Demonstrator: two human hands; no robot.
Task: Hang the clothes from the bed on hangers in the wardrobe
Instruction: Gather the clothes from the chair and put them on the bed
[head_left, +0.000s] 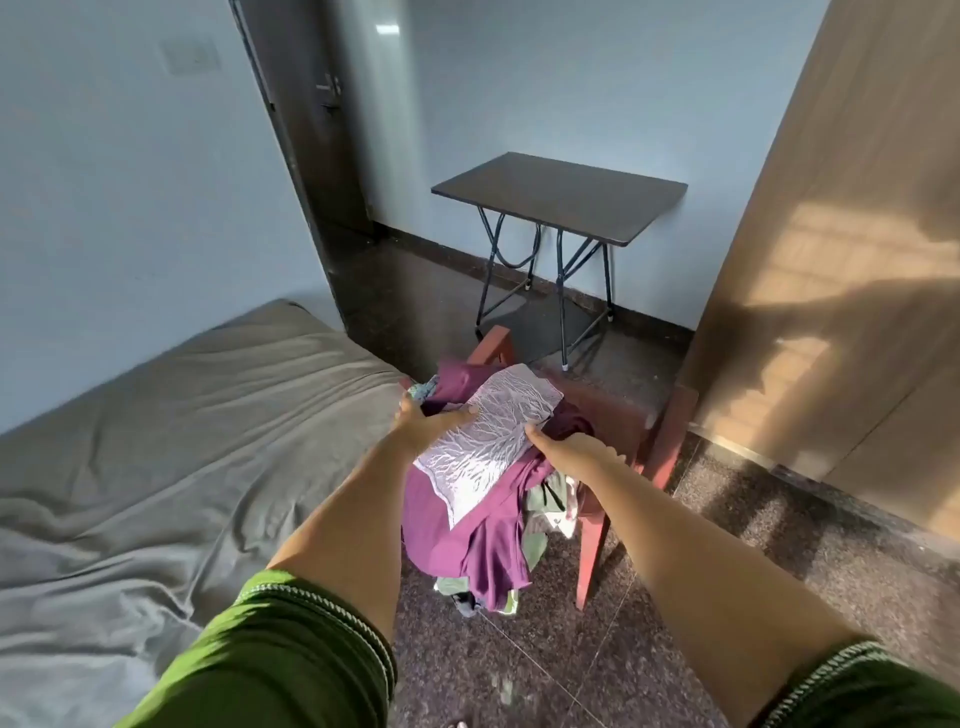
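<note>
I had both hands on the clothes pile (483, 499) | left hand (423, 421) gripping its far-left edge | right hand (563, 449) clasping the right side | pile over a red chair (670, 431) beside the bed (182, 441)

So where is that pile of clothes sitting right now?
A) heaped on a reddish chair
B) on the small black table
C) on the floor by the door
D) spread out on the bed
A: the pile of clothes is heaped on the reddish chair beside the bed, with the left hand and right hand on the pale folded cloth on top.
</note>
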